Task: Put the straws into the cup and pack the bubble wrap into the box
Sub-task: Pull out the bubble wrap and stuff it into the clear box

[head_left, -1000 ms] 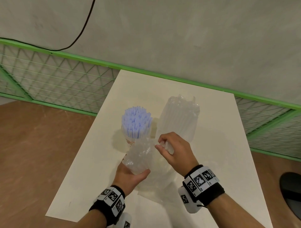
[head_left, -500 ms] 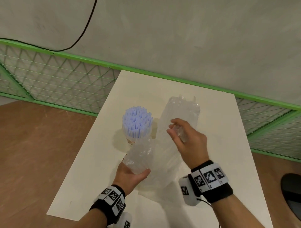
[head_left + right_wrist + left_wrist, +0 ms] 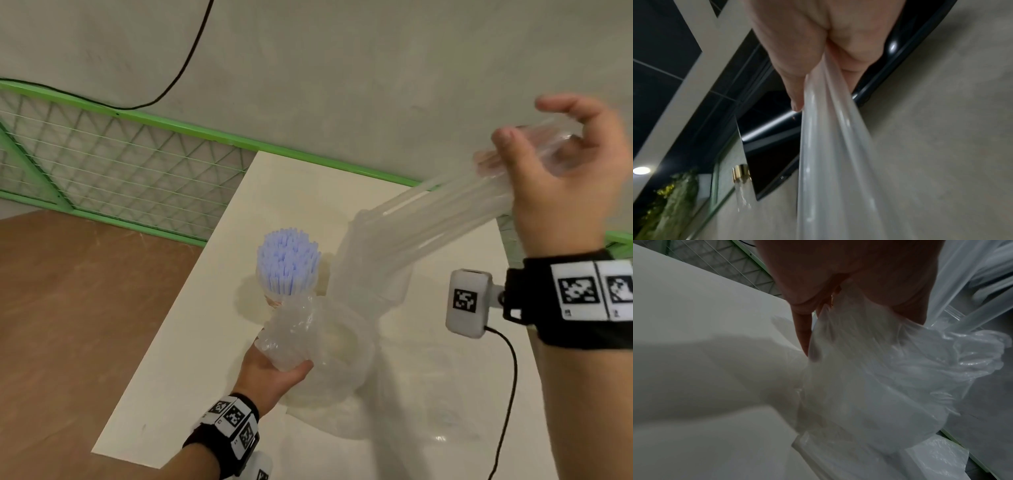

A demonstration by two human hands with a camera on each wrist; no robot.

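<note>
Blue-white straws (image 3: 287,263) stand bunched in a cup (image 3: 273,302) at the middle of the white table (image 3: 191,359). My left hand (image 3: 284,365) grips the crumpled near end of the clear bubble wrap (image 3: 291,329) just in front of the cup. My right hand (image 3: 548,150) is raised high at the right and grips the far end, so the ribbed sheet (image 3: 435,216) stretches taut between both hands. In the left wrist view the hand (image 3: 838,280) curls round bunched wrap (image 3: 879,378). In the right wrist view the hand (image 3: 818,40) pinches the sheet (image 3: 828,146). I cannot make out the box.
A green mesh fence (image 3: 120,171) runs behind the table, below a grey wall with a black cable (image 3: 185,65). Brown floor (image 3: 68,325) lies to the left. My right wrist camera's cord (image 3: 510,394) hangs over the table's right side.
My right hand has risen up and to the right with the wrap's far end, lifting the sheet off the table and pulling it taut. The left hand has kept its hold in place.
</note>
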